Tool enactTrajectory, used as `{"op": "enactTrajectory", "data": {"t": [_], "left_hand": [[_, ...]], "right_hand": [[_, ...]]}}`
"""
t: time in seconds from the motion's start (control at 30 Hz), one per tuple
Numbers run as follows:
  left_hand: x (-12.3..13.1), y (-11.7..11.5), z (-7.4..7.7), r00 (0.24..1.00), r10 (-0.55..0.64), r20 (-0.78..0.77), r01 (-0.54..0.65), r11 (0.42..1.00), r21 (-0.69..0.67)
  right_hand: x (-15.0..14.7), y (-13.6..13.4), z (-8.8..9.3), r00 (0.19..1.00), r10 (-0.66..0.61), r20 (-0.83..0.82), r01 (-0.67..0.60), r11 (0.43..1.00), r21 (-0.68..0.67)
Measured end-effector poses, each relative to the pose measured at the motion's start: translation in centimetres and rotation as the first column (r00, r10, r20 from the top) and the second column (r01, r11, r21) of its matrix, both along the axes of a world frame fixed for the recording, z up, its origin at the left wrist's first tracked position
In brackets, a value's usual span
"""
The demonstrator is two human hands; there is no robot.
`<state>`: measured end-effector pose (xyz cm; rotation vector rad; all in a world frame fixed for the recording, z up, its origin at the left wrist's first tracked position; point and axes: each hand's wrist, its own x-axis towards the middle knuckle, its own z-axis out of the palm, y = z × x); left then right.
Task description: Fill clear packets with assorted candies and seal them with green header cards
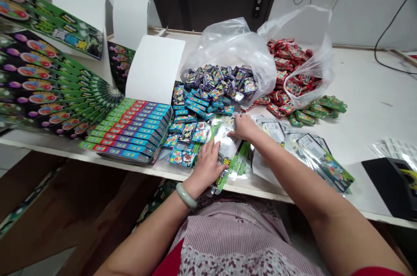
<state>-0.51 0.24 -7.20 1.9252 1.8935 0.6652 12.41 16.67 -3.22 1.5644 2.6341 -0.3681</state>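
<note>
My left hand [208, 164], with a pale green bangle on the wrist, lies palm down on a stack of clear plastic sleeves with green-edged cards [228, 154] at the table's front edge. Its fingers are stretched out flat. My right hand [244, 127] rests at the far end of the same stack, fingers curled down onto the top sleeve. Small blue packets [187, 135] lie loose just left of my hands.
An open display box [130, 130] filled with rows of packets sits at left, beside a fan of flat printed cartons [48, 89]. Clear bags hold purple packets [218, 80] and red packets [289, 67]. More sleeves [319, 156] and a black device [392, 182] lie at right.
</note>
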Motion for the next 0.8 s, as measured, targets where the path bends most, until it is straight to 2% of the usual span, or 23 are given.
{"op": "enactTrajectory", "data": {"t": [0.07, 0.13, 0.23, 0.37, 0.47, 0.53, 0.6, 0.67, 0.73, 0.8], "left_hand": [[0.1, 0.2, 0.3, 0.998, 0.046, 0.040, -0.046, 0.999, 0.002], [0.0, 0.5, 0.6, 0.977, 0.115, 0.181, -0.118, 0.993, 0.005], [-0.5, 1.2, 0.9, 0.881, 0.192, 0.433, -0.196, 0.980, -0.035], [-1.5, 1.5, 2.0, 0.806, 0.162, 0.570, -0.131, 0.987, -0.095], [-2.0, 1.1, 3.7, 0.781, 0.107, 0.616, -0.074, 0.994, -0.079], [-2.1, 0.6, 4.9, 0.793, 0.078, 0.604, -0.055, 0.997, -0.057], [-1.9, 0.3, 5.8, 0.814, 0.039, 0.580, -0.026, 0.999, -0.030], [-1.6, 0.0, 6.5, 0.838, -0.020, 0.545, 0.016, 1.000, 0.013], [-1.4, -0.2, 7.0, 0.885, -0.064, 0.462, 0.030, 0.996, 0.083], [-1.4, -0.4, 7.5, 0.932, -0.077, 0.354, 0.019, 0.986, 0.163]], "right_hand": [[0.2, 0.2, -0.3, 0.999, 0.027, -0.021, -0.027, 1.000, 0.001], [0.5, 0.1, -0.6, 0.996, 0.066, -0.060, -0.065, 0.998, 0.007], [1.2, -0.7, -0.5, 0.985, 0.115, -0.132, -0.112, 0.993, 0.033], [2.8, -3.0, 1.1, 0.918, 0.181, -0.353, -0.140, 0.980, 0.139], [4.1, -4.9, 2.5, 0.842, 0.195, -0.503, -0.018, 0.942, 0.334], [4.6, -5.7, 2.9, 0.833, 0.188, -0.521, 0.027, 0.925, 0.378], [4.9, -6.1, 2.7, 0.814, 0.201, -0.545, -0.048, 0.958, 0.281], [4.8, -6.4, 2.2, 0.775, 0.167, -0.610, -0.121, 0.986, 0.116], [4.8, -6.5, 2.1, 0.698, 0.036, -0.715, -0.105, 0.993, -0.053], [5.1, -6.6, 2.4, 0.579, -0.120, -0.806, -0.143, 0.959, -0.246]]}}
